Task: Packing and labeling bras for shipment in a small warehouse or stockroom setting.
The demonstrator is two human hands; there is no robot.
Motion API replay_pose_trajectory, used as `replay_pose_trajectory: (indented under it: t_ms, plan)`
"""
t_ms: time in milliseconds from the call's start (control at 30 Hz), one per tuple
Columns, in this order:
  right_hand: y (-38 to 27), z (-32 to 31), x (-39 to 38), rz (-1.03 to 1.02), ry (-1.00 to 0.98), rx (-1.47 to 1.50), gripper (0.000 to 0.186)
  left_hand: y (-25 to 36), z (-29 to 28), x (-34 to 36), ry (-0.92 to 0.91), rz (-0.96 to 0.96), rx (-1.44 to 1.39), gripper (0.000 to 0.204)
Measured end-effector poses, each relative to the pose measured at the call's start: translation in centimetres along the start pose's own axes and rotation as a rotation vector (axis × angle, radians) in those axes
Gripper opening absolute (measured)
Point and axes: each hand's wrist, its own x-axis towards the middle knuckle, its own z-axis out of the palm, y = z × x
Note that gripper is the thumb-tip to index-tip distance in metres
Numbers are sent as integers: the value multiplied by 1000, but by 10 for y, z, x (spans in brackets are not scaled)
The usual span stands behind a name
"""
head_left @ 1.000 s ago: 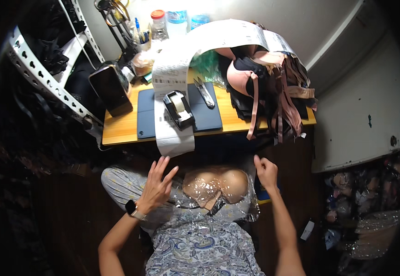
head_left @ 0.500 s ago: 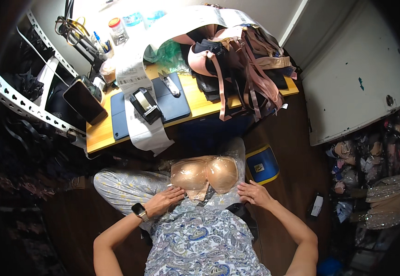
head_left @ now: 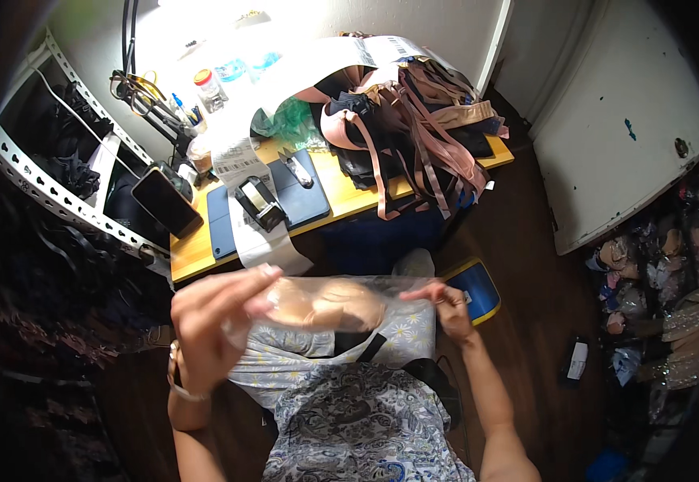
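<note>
A beige bra (head_left: 341, 305) lies inside a clear plastic bag (head_left: 396, 291), raised above my lap and tilted. My left hand (head_left: 217, 321) is closed on the bag's left end, its fingers slightly blurred. At the opposite end, my right hand (head_left: 447, 309) pinches the bag's edge, with the index finger reaching along the plastic. The bag is stretched between both hands, and the bra cups sit closer to the left one.
Ahead stands a wooden desk (head_left: 193, 261) bearing a tape dispenser (head_left: 261, 205), a blue tablet case (head_left: 313, 193), snips (head_left: 297, 170), a phone (head_left: 165, 201), a label strip and a bra pile (head_left: 414, 128). A blue-yellow box (head_left: 474, 287) sits on the floor. Bagged garments (head_left: 647, 281) fill the right side.
Both hands have lifted the bagged bra off my lap toward me and now hold it by its ends. Before, they rested at its lower corners with the cups facing up.
</note>
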Motion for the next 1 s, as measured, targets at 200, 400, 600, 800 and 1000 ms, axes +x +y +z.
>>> replay_pose_trajectory:
  t_ms: [200, 400, 600, 800, 1000]
  plan:
    - [32, -7, 9, 194, 5, 144, 37, -31, 8, -5, -204, -7, -110, 54]
    - [-61, -33, 17, -39, -97, -199, 39, -67, 2, -20, -156, -58, -201, 23]
    - [-43, -49, -24, 416, -465, -409, 27, -114, 60, -127, -583, -478, -555, 20]
    - [29, -57, -40, 799, -413, -341, 52, -146, 114, -189, -622, -869, -690, 51]
    - [56, -44, -30, 791, -22, -412, 56, -154, 132, -162, -508, -988, -505, 65]
